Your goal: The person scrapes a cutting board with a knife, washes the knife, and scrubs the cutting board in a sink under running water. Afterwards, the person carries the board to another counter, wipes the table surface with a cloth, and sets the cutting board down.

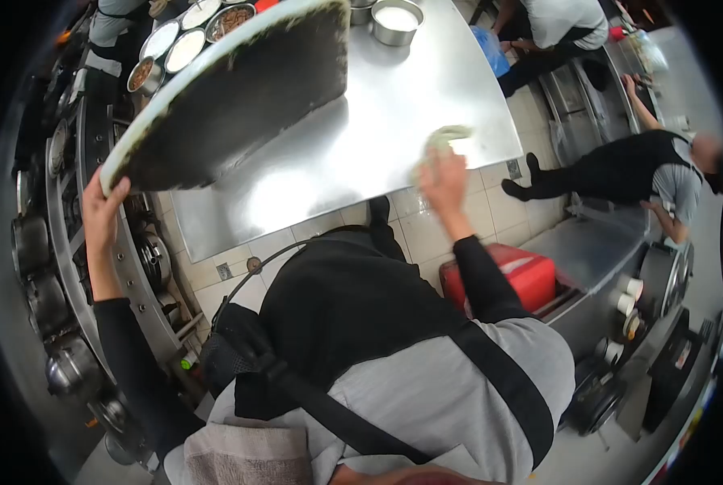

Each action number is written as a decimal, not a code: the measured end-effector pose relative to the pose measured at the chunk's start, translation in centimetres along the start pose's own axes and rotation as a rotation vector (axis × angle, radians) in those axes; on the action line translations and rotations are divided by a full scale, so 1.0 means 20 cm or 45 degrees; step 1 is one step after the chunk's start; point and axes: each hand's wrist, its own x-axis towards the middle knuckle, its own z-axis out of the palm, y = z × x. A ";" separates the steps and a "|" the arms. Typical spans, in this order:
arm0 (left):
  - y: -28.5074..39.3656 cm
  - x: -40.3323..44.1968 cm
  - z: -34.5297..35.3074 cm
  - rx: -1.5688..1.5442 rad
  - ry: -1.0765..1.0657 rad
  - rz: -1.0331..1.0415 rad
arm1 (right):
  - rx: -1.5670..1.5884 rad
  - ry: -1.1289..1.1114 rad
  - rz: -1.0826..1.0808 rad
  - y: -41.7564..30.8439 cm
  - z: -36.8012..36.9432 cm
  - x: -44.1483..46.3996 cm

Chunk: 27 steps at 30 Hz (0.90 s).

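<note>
My left hand [103, 212] is closed on the near corner of a large, thick cutting board [256, 105]. The board is tilted up, its dark, stained underside facing me and its lower edge by the steel table [385, 113]. My right hand [444, 184], slightly blurred, is over the table's near right part with its fingers on a pale green cloth [448, 136]. Motion smears the cloth, and part of it is hidden under the fingers.
Several metal containers of food stand behind the board, including a pan of brown food [230, 20]. A round pot with white contents [397, 23] is at the table's far side. A red box [503, 279] is low on my right. Co-workers [620, 166] are on the right and at the back.
</note>
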 end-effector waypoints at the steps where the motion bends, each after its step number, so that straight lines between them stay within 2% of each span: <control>1: -0.02 0.03 0.00 0.008 -0.007 0.011 | 0.209 -0.026 -0.035 -0.32 -0.08 -0.02; 3: 0.02 0.06 0.01 -0.019 -0.037 0.051 | 0.355 -0.026 -0.404 -0.68 -0.03 -0.10; 4: 0.03 0.09 0.02 0.012 -0.034 0.088 | 0.272 0.003 -0.344 -0.65 -0.02 -0.12; 6: 0.07 0.11 0.05 0.015 -0.036 0.192 | 0.179 0.031 -0.229 -0.44 0.09 -0.16; 7: 0.06 0.12 0.04 0.027 -0.047 0.188 | -0.145 -0.056 -0.289 -0.12 0.21 -0.22; 9: 0.07 0.10 0.00 0.258 -0.078 0.187 | -0.421 -0.059 -0.100 0.39 0.31 -0.20; 10: 0.07 0.11 -0.02 0.352 -0.120 0.264 | -0.232 0.089 0.009 0.25 0.12 -0.05; 11: 0.09 0.10 0.03 -0.218 -0.118 0.336 | -0.458 0.109 0.001 0.19 0.13 0.03; 12: 0.10 0.10 0.01 0.078 -0.076 0.395 | -0.479 0.057 -0.050 0.14 0.22 0.06; 13: 0.10 0.11 -0.01 0.366 -0.050 0.453 | -0.067 -0.052 0.035 -0.10 0.24 0.10; 14: 0.09 0.12 0.01 0.132 -0.118 0.403 | 0.333 -0.162 0.131 -0.43 0.24 0.14; 15: 0.04 0.15 0.03 -0.112 -0.193 0.357 | -0.058 -0.253 -0.255 -0.56 0.49 0.06; 16: 0.03 0.17 0.04 -0.195 -0.238 0.294 | 0.115 -0.291 -0.308 -0.90 0.50 0.01; 17: 0.06 0.16 0.06 -0.029 -0.197 0.331 | 0.292 -0.340 -0.358 -1.26 0.49 -0.03; 18: 0.05 0.17 0.06 -0.120 -0.222 0.317 | 0.466 -0.396 -0.403 -1.61 0.49 -0.07; 19: 0.04 0.18 0.08 -0.211 -0.252 0.307 | 0.315 -0.494 -0.749 -1.85 0.59 -0.13; 20: 0.07 0.17 0.08 -0.256 -0.250 0.266 | 0.765 -0.541 -0.616 -2.09 0.51 -0.17; 21: 0.11 0.14 0.08 -0.303 -0.259 0.234 | 0.869 -0.519 -0.905 -2.21 0.51 -0.19; 23: 0.15 0.13 0.07 -0.036 -0.189 0.460 | 0.590 -0.495 -1.243 -2.23 0.42 -0.19; 25: 0.13 0.13 0.04 0.049 -0.247 0.236 | 0.535 -0.491 -1.003 -1.93 0.35 -0.15; 27: -0.02 0.17 0.03 0.291 -0.158 0.426 | 0.495 -0.417 -0.798 -1.50 0.29 -0.12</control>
